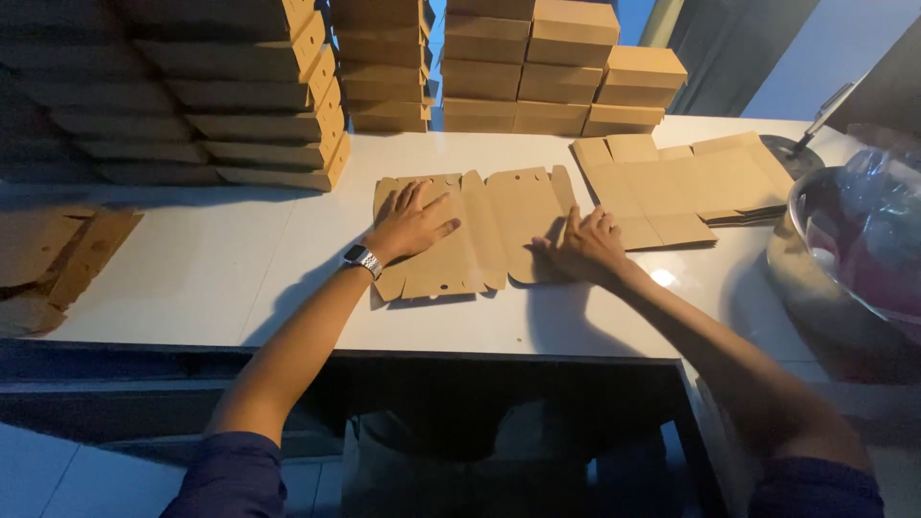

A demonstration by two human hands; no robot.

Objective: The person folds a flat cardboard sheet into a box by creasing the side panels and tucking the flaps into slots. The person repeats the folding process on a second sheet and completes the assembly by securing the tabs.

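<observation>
Pressing flat, open left hand [411,225] and right hand [587,247] on light, stiff, creased blank [489,225] on table [221,259], likely best gripped by edge flaps.

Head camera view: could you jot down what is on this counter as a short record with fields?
Surface: white counter
Left hand: flat, palm down on the left half of an unfolded brown cardboard box blank
Right hand: fingers pressing the blank's right edge
Wrist: watch on the left arm
Beside it: a pile of flat blanks to the right
Behind: stacks of folded brown boxes along the back
Far right: metal bowl lined with clear plastic
Far left: loose cardboard pieces
</observation>
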